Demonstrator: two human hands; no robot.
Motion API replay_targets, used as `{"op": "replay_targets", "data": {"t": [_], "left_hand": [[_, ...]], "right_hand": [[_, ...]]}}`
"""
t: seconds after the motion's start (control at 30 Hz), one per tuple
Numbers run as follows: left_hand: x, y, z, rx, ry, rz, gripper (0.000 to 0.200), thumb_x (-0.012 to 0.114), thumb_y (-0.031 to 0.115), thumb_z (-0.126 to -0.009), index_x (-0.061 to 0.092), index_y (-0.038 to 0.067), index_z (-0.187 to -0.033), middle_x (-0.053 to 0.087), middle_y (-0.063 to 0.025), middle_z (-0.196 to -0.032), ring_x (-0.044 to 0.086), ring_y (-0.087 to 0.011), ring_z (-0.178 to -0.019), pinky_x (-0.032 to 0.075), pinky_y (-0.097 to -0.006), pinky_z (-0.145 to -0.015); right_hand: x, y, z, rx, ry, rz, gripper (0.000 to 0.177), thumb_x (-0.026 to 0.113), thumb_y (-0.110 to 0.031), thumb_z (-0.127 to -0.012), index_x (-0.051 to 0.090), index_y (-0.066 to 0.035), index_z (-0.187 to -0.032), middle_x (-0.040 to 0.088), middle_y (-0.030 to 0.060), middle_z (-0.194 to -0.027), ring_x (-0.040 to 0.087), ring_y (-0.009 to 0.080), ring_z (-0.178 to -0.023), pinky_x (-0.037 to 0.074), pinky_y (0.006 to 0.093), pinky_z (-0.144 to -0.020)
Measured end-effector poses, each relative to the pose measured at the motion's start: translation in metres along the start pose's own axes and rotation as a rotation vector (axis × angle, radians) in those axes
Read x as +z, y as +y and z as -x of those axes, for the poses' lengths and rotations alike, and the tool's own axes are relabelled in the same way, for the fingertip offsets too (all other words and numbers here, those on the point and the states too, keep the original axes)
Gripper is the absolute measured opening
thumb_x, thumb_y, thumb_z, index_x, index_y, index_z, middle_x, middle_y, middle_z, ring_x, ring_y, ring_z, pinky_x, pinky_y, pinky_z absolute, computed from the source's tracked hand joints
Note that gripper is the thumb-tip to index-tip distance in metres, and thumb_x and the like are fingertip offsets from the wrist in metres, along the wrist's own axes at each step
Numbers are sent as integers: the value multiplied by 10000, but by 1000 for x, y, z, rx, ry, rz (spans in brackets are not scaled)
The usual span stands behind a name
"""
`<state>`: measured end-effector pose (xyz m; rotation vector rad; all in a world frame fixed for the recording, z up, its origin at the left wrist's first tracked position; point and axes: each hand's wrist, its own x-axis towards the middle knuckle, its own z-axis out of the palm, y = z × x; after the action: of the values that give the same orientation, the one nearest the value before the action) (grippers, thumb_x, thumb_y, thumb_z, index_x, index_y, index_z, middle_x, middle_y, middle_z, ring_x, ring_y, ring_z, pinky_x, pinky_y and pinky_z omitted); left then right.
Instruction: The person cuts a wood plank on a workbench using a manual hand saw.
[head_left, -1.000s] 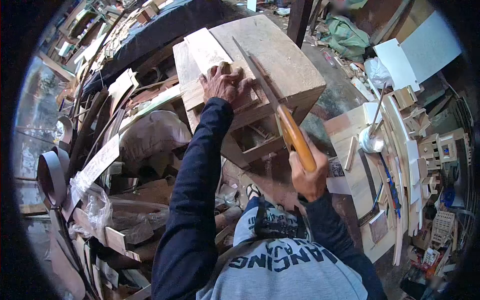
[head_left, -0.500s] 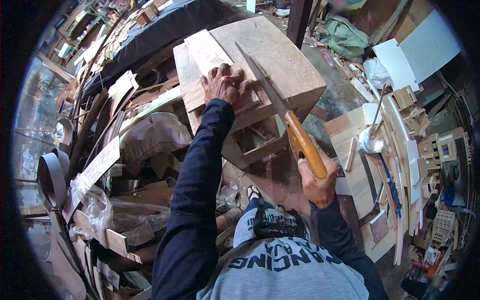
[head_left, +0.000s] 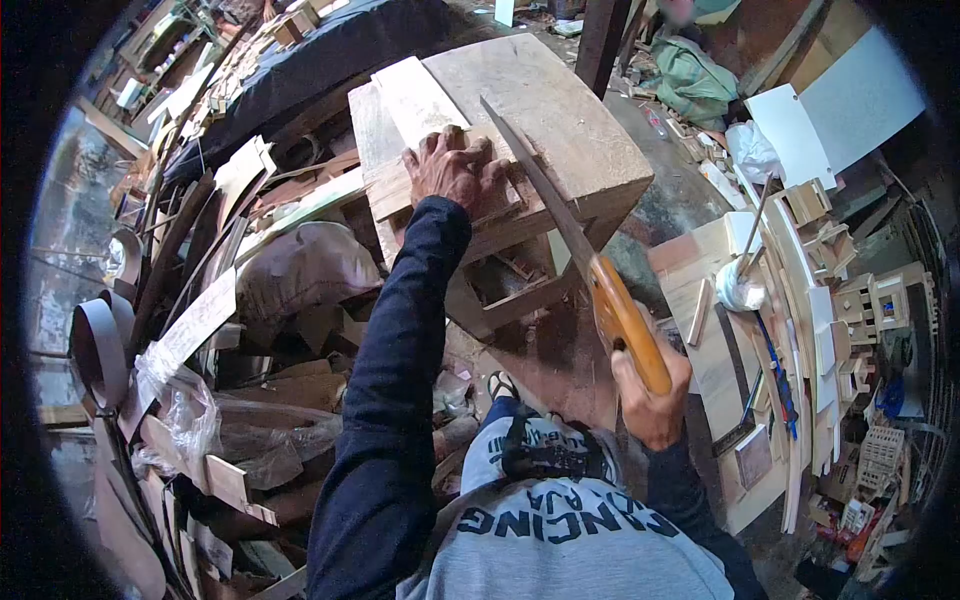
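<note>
Now the saw (head_left: 630, 315) has slid back nearer us, w/ less blade over the wood box (head_left: 585, 140). Our R hand (head_left: 655, 400) is wrapped round its handle; our L hand (head_left: 450, 175), near the blade, presses wood pieces (head_left: 418, 98) on top. Scrap wood (head_left: 200, 320) crowds L; white tub (head_left: 740, 288) on R.

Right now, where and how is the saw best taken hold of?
Probably by its orange handle, from the near, right-hand side, fingers wrapped round as the right hand does. The handle is the rounded end nearest the person; the thin, tapering blade slants away over the wooden box.
</note>
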<state>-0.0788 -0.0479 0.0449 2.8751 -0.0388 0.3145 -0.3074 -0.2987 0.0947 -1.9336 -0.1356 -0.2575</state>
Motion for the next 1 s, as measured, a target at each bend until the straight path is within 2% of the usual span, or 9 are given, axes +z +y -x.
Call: {"op": "replay_targets", "data": {"t": [0.3, 0.43, 0.47, 0.63, 0.67, 0.8, 0.9, 0.93, 1.0], "left_hand": [[4, -2, 3, 46, 101, -69, 472, 644, 596, -821, 714, 295, -1178, 522, -57, -1365, 409, -313, -1309, 251, -581, -1101], [-4, 1, 5, 35, 29, 1, 523, 589, 637, -840, 691, 292, -1219, 500, -75, -1359, 375, -306, -1345, 189, -633, -1128], [-3, -1, 4, 41, 21, -8, 543, 584, 640, -842, 675, 285, -1243, 482, -87, -1393, 364, -319, -1359, 185, -637, -1130], [10, -8, -9, 72, 150, 117, 627, 578, 641, -853, 645, 182, -1274, 465, -140, -1463, 383, -361, -1373, 225, -670, -1102], [10, -13, -13, 112, 150, 128, 606, 611, 557, -885, 618, 108, -1292, 512, -163, -1426, 451, -345, -1330, 311, -594, -1100], [0, -13, -12, 127, 456, 443, 654, 678, 376, -903, 484, 3, -1403, 669, -178, -1198, 593, -322, -1165, 461, -403, -1005], [-34, 17, 0, -73, 39, 1271, 690, 728, 314, -887, 450, -41, -1410, 698, -169, -1098, 676, -265, -993, 549, -372, -847], [-40, 31, 10, -154, -91, 1632, 740, 778, 216, -856, 402, -58, -1432, 712, -168, -1014, 698, -200, -834, 571, -296, -685], [-45, 47, 19, -193, -186, 1599, 810, 830, 163, -793, 389, -84, -1426, 702, -204, -1031, 703, -208, -799, 580, -279, -639]], "right_hand": [[49, 22, -57, -115, 73, 40, 518, 570, -26, -820, 529, 56, -1330, 690, 229, -908, 686, 268, -735, 534, 352, -714], [39, 20, -54, 232, 153, -297, 90, 633, -86, -843, 586, -10, -856, 543, 41, -658, 539, 133, -601, 448, 317, -568], [35, 15, -51, 374, 166, -428, 192, 636, -116, -862, 539, -66, -704, 463, -20, -609, 459, 83, -546, 403, 299, -531], [18, 38, -45, 515, -38, -993, 398, 561, -219, -915, 330, -188, -592, 249, -62, -527, 267, 97, -458, 355, 292, -560], [17, 41, -43, 516, -59, -1056, 405, 558, -219, -915, 326, -186, -585, 253, -57, -518, 273, 100, -457, 358, 294, -562], [20, 40, -37, 505, -99, -1128, 424, 550, -230, -911, 313, -183, -563, 266, -39, -504, 278, 111, -449, 355, 299, -565], [27, 48, -31, 504, -116, -1205, 431, 554, -223, -914, 312, -183, -559, 265, -42, -505, 277, 108, -446, 355, 304, -556], [29, 50, -30, 508, -114, -1223, 432, 556, -221, -914, 313, -182, -559, 264, -42, -506, 276, 107, -445, 355, 307, -552], [34, 51, -27, 491, -116, -1251, 429, 556, -210, -917, 315, -184, -562, 252, -51, -511, 272, 100, -439, 351, 305, -537]]}}
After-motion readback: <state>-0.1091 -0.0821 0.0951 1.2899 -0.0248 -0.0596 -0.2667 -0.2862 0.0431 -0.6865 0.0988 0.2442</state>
